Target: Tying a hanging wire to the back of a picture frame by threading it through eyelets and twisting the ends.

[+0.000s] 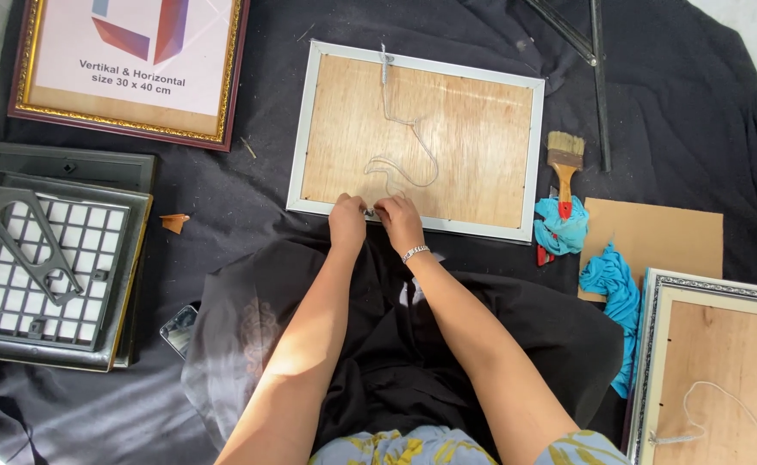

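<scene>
While both hands pinch at the near edge of the white picture frame [415, 138], which lies face down on the black cloth [680, 112] in front of the person, the risk sits right at the fingertips. Left hand [347, 221] and right hand [398, 220] are curled shut, touching each other, fingers closed on the cord end or a small fastener at the rim; too small to tell which. The grey cord [404, 146] runs loose over the plywood backing from the far rim, looped, slack.

Likely trouble: cord slips out of the pinch, or a knot sets with too much slack. Pressing hard at the rim could nudge the frame on the soft cloth, or a fingertip catches a sharp fastener.

Paintbrush [564, 159] and blue rag [561, 226] lie just right of the frame, near the right forearm; a wide elbow move could sweep them. Gold-edged frame [129, 65] and dark frame stack [55, 258] sit well apart, left.
</scene>
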